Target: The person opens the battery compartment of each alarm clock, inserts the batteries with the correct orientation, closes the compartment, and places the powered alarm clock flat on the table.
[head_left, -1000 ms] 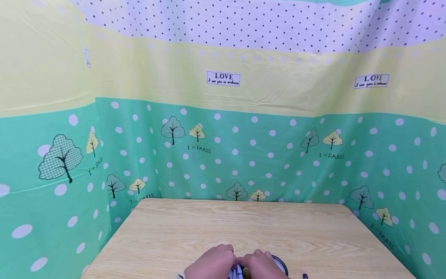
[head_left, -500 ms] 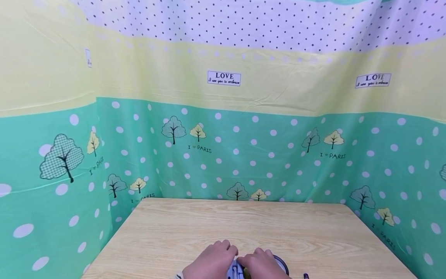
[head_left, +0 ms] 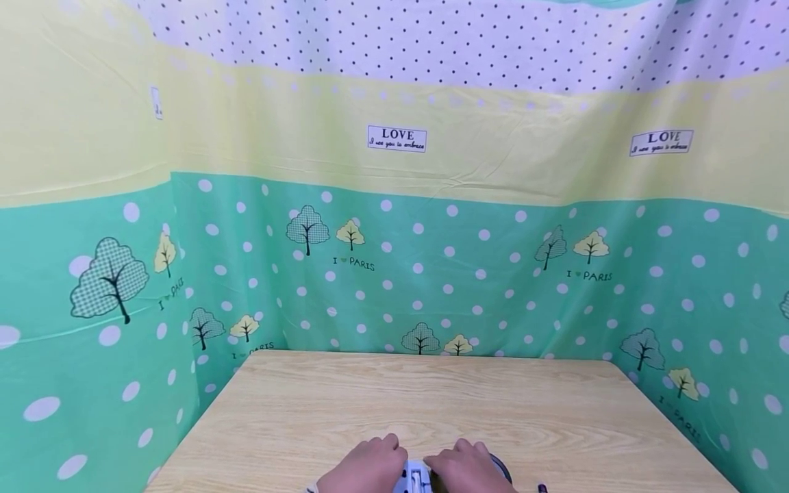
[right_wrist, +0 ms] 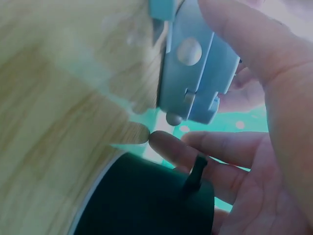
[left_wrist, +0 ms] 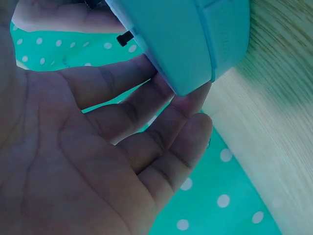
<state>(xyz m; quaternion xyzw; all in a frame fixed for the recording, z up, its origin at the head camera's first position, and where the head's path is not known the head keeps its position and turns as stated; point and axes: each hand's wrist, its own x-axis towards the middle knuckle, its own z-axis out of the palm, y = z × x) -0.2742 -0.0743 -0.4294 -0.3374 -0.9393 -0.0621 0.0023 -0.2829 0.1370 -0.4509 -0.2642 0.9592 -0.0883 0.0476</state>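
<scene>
Near the table's front edge, both hands are at a small light-blue device [head_left: 416, 476]. My left hand [head_left: 366, 465] holds its left side. In the left wrist view, fingertips touch the lower edge of its smooth blue casing [left_wrist: 181, 44], where a black peg [left_wrist: 125, 38] sticks out. My right hand [head_left: 465, 469] is at the opposite side; in the right wrist view its thumb [right_wrist: 249, 34] lies along a greyish-blue part [right_wrist: 188, 73] with a round rivet. An olive-dark thing [head_left: 436, 481] shows between the device and my right hand, mostly hidden.
Beside my right hand lies a dark round thing with a pale rim [right_wrist: 146, 196] and a black tab. Farther right, a small dark stick-like end [head_left: 542, 488] shows at the bottom edge. A wooden table [head_left: 419, 390] stands before a patterned curtain [head_left: 394, 274].
My left hand has shifted left and slightly down, widening the gap between the hands. More of the device's top shows. My right hand has barely moved.
</scene>
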